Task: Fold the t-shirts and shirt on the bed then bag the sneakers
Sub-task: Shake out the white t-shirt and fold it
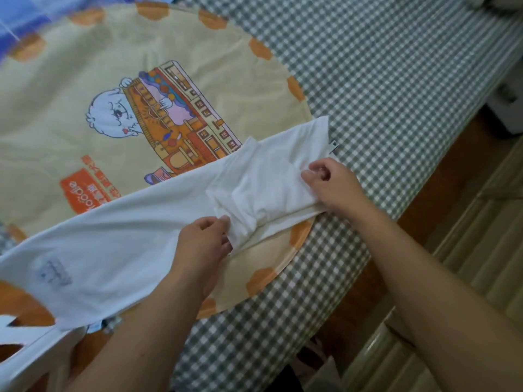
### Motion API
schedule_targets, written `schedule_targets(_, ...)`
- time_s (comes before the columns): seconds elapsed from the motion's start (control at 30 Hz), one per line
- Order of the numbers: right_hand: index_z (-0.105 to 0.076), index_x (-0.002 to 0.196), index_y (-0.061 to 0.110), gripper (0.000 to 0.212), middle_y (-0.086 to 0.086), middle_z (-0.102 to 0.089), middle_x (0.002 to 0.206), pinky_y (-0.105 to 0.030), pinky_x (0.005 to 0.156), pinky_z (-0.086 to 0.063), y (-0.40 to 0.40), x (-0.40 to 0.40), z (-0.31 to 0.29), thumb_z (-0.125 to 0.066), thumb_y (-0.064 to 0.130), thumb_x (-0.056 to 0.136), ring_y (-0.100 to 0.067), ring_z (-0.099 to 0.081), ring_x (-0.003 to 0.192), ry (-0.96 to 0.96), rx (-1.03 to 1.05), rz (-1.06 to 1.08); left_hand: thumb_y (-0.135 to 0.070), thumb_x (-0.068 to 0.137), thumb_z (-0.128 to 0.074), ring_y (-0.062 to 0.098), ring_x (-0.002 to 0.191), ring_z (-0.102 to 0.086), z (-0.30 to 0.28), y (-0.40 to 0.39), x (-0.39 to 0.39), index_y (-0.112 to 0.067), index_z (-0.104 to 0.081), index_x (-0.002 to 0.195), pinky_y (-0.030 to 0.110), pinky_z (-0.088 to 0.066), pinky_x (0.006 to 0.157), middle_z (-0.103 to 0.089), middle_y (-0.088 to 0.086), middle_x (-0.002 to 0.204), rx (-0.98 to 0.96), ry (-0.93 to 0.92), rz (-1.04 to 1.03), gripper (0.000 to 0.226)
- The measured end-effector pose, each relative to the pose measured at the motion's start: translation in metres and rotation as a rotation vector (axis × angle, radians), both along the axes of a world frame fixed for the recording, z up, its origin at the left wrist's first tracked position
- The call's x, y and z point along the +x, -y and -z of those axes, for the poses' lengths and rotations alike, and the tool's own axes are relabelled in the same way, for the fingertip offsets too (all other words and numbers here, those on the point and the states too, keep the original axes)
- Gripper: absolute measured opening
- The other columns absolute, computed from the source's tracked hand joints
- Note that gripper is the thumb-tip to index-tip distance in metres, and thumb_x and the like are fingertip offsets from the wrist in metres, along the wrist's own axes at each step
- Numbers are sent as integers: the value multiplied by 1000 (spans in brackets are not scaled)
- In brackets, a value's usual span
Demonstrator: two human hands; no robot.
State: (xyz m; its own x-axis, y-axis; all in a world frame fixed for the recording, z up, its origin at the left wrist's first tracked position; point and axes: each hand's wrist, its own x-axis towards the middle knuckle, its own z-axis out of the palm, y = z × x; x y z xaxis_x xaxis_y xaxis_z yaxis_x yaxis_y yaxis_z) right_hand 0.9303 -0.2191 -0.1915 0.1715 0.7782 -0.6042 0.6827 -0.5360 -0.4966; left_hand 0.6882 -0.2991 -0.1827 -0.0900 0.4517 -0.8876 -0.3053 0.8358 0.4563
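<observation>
A white t-shirt (119,244) lies as a long narrow band across the bed (396,80), over a yellow cartoon-printed blanket (85,80), reaching the bed's near edge. The left hand (203,244) pinches a bunched fold at mid-band, probably steadying it, while the right hand (334,185) grips the sleeve end, seemingly to tuck it inward. The cloth looks thin, soft and creased.

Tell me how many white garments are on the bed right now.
2 in view. One white t-shirt lies stretched across the round yellow mat, pinched by both hands. A second white garment shows only partly at the bottom left corner. Others may lie out of frame.
</observation>
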Motion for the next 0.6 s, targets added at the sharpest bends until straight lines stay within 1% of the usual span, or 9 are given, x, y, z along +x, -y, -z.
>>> schedule_targets(0.07,-66,94,28,12,9,-65,91,-31,78,-50,2,10,3,-63,39,96,-12,-62,87,66,-2,-49,-17,100,-60,13,59,-62,5,2,-1,-8,-69,86,24,-48,51,-67,1,68,-19,-45,-20,20)
schedule_targets(0.13,-64,85,26,15,7,-64,84,-31,70,-44,4,19,4,-61,30,99,-12,-60,79,107,54,-65,-19,98,-59,23,75,-73,10,5,-2,-12,-74,87,39,-61,70,-76,5,79,-13,-140,27,20)
schedule_targets(0.2,-63,83,26,16,7,-63,83,-30,68,-42,7,24,4,-61,27,99,-12,-59,77,125,89,-60,-23,96,-57,26,77,-74,11,7,-5,-17,-73,84,48,-61,80,-76,3,76,68,-359,274,21)
schedule_targets(0.23,-62,82,28,17,8,-63,82,-31,69,-44,9,26,5,-62,28,99,-14,-60,79,148,91,-74,-25,96,-56,26,77,-73,10,7,-5,-20,-71,88,49,-60,79,-74,1,76,122,-481,399,18)
schedule_targets(0.3,-62,83,30,14,9,-64,85,-37,79,-50,13,24,8,-63,33,97,-18,-62,84,197,60,-118,-30,97,-54,24,84,-68,2,7,-2,-25,-59,109,45,-57,81,-70,-2,91,226,-636,517,15)
schedule_targets(0.37,-63,92,30,13,10,-64,94,-46,92,-50,14,17,9,-60,43,95,-18,-61,93,272,62,-181,-33,98,-55,19,92,-60,-3,2,-1,-30,-46,131,39,-53,83,-57,-4,109,313,-716,553,34)
schedule_targets(0.43,-63,101,30,22,9,-64,106,-48,100,-45,10,7,9,-54,49,96,-19,-57,103,318,110,-213,-34,98,-57,16,93,-56,1,-9,-4,-37,-42,140,36,-51,84,-49,-4,116,362,-728,633,44)
schedule_targets(0.5,-65,113,27,31,7,-64,117,-46,105,-39,-1,-8,8,-52,49,97,-21,-54,113,309,142,-249,-33,96,-60,17,89,-62,9,-24,-9,-37,-47,137,37,-54,85,-59,0,110,325,-639,714,43)
schedule_targets(0.6,-63,124,27,39,9,-64,124,-42,107,-33,-23,-31,14,-54,52,97,-19,-53,121,271,149,-314,-23,95,-62,14,77,-61,12,-42,-15,-29,-57,122,27,-48,67,-65,0,87,240,-525,792,28)
